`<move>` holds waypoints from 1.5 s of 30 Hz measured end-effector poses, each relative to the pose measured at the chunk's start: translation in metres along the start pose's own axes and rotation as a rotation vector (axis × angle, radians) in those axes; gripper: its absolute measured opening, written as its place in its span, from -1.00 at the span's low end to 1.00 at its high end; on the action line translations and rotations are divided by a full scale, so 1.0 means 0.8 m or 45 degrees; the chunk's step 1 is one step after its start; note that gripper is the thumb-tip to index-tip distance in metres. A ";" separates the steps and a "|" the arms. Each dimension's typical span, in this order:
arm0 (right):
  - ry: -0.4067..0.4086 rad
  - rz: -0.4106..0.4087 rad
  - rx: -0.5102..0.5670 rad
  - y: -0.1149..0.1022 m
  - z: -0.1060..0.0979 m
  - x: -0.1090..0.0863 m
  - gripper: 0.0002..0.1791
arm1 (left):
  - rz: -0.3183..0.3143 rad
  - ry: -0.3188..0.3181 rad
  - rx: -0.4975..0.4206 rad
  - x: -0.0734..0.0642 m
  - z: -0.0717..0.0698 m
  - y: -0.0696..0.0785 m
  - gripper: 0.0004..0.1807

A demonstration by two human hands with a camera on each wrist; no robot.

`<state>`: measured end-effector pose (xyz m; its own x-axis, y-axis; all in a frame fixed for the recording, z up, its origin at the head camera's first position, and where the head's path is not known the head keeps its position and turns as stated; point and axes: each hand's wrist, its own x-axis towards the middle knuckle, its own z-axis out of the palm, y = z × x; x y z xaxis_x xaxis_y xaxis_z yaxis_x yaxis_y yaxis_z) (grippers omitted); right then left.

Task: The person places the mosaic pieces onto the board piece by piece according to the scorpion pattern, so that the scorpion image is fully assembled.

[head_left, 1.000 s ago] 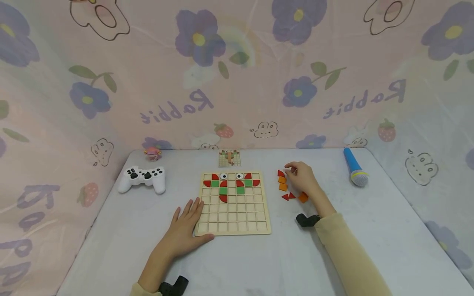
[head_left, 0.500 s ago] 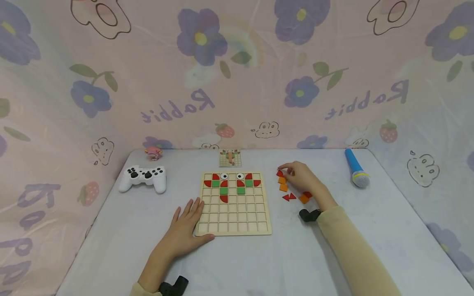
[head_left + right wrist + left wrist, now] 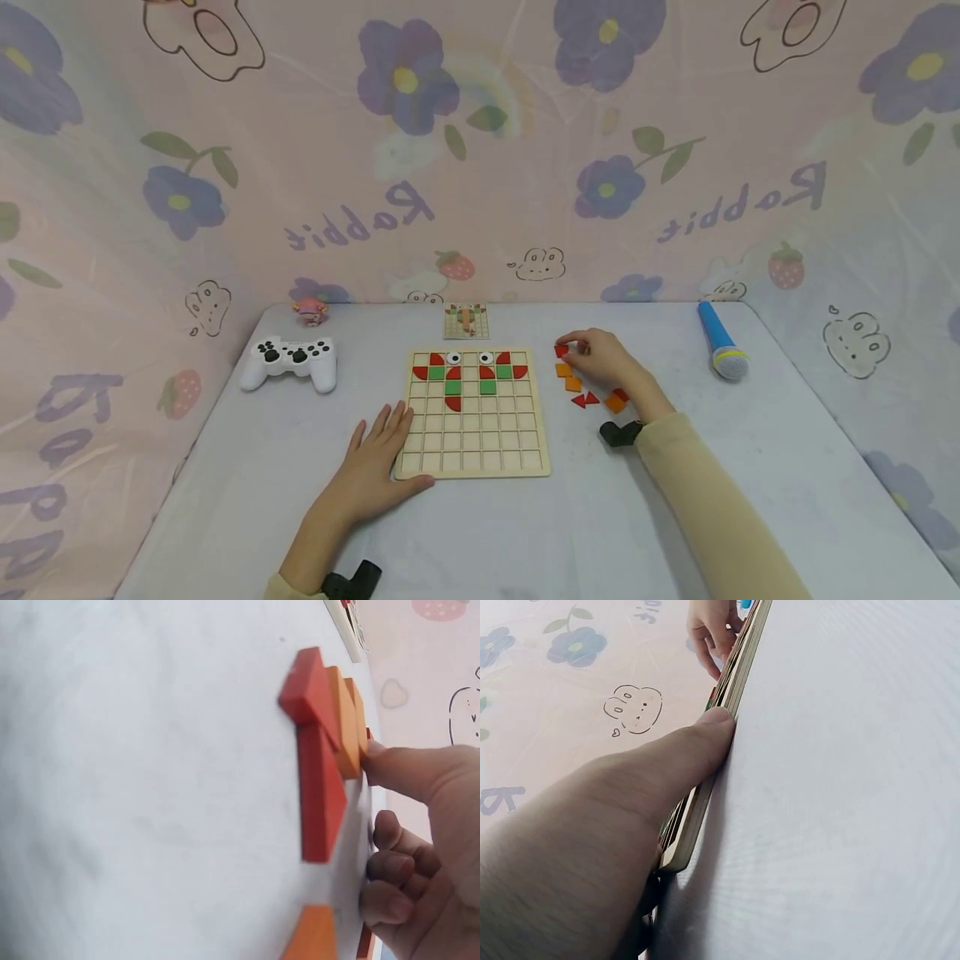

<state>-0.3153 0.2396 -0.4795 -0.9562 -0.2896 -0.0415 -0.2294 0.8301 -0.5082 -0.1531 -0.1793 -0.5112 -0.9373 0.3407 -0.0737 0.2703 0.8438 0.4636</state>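
My left hand point(image 3: 372, 473) lies with spread, straight fingers along the left edge of a square wooden grid board point(image 3: 472, 454), its thumb on the near edge. Red and green pieces and two eye pieces fill some upper cells. Right of the board, my right hand point(image 3: 600, 354) pinches a small red puzzle piece point(image 3: 561, 351) between thumb and index finger; its exact shape is partly hidden. Just below are two orange squares point(image 3: 573, 383) and two red triangles point(image 3: 585, 400). Under the right wrist lie another orange square point(image 3: 615, 404) and a partly covered red piece point(image 3: 622, 393).
A small picture card point(image 3: 466, 321) lies behind the board. At the left are a white game controller point(image 3: 290, 363) and a pink figurine point(image 3: 311, 311). A blue toy microphone point(image 3: 722, 342) lies at the right. Printed fabric point(image 3: 487, 167) hangs behind the white table.
My right hand has moved left to the red piece at the top of the loose pieces and shifted it slightly left. The upper orange square also slid left. The left hand stays put.
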 end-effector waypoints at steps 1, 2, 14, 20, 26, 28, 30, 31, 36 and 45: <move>0.003 -0.003 0.001 0.000 0.001 0.000 -0.66 | 0.001 0.002 0.002 0.000 0.000 0.000 0.26; 0.008 -0.009 -0.002 0.000 0.001 0.000 -0.67 | 0.002 0.002 0.006 0.000 0.000 -0.001 0.26; 0.042 -0.003 -0.009 0.001 0.005 -0.005 -0.71 | -0.002 -0.012 0.002 0.000 0.002 0.001 0.26; 0.075 0.061 0.050 -0.012 0.005 -0.014 -0.67 | 0.002 -0.013 -0.001 -0.001 -0.001 0.003 0.26; 0.144 -0.003 0.115 -0.044 0.010 -0.027 -0.68 | 0.000 -0.009 -0.012 -0.003 -0.004 0.004 0.25; 0.168 -0.045 0.108 -0.055 0.015 -0.031 -0.70 | -0.001 -0.005 -0.015 -0.003 -0.004 0.004 0.25; 0.194 -0.077 0.111 -0.067 0.020 -0.035 -0.71 | 0.002 0.001 -0.012 -0.003 -0.003 0.004 0.25; 0.199 -0.092 0.119 -0.073 0.023 -0.037 -0.72 | -0.001 -0.002 -0.007 -0.002 -0.003 0.004 0.24; 0.174 -0.148 0.187 -0.101 0.043 -0.043 -0.74 | 0.006 0.016 -0.009 -0.002 -0.003 0.003 0.24; 0.061 -0.205 0.249 -0.137 0.078 -0.051 -0.74 | 0.007 0.001 -0.010 -0.002 -0.003 0.003 0.24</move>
<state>-0.2399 0.1304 -0.4756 -0.9187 -0.3841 0.0916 -0.3443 0.6656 -0.6621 -0.1516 -0.1785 -0.5081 -0.9360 0.3448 -0.0705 0.2735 0.8388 0.4708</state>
